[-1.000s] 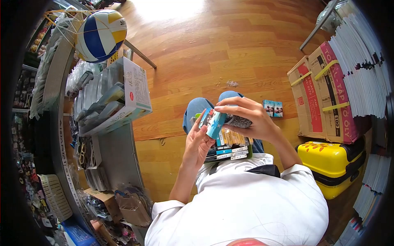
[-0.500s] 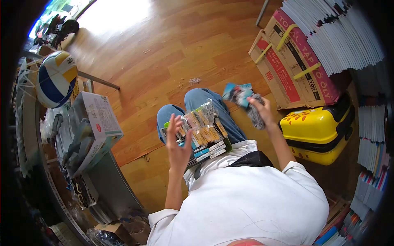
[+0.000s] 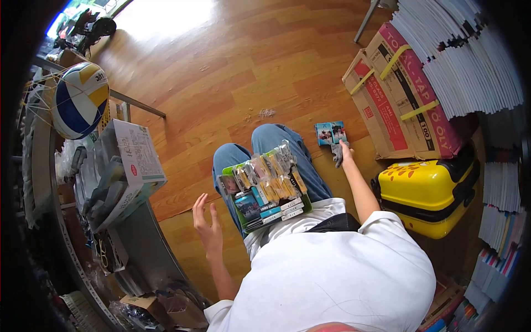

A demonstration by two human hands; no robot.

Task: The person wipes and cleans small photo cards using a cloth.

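A shop's wooden floor is ringed by cardboard boxes and shelves. The right hand reaches down, clutching a grey cloth beside small packs. The left hand hovers spread, empty.

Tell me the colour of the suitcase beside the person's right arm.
The suitcase is bright yellow with a black band and orange markings on top, seen in the head view.

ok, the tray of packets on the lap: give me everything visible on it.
The green tray of small plastic-wrapped packets rests tilted across the person's blue-jeaned thighs. Clear-wrapped packs stand in rows, yellow ones to the right, with white and blue labelled edges along the near side. Neither hand touches it: the open left hand is beside it.
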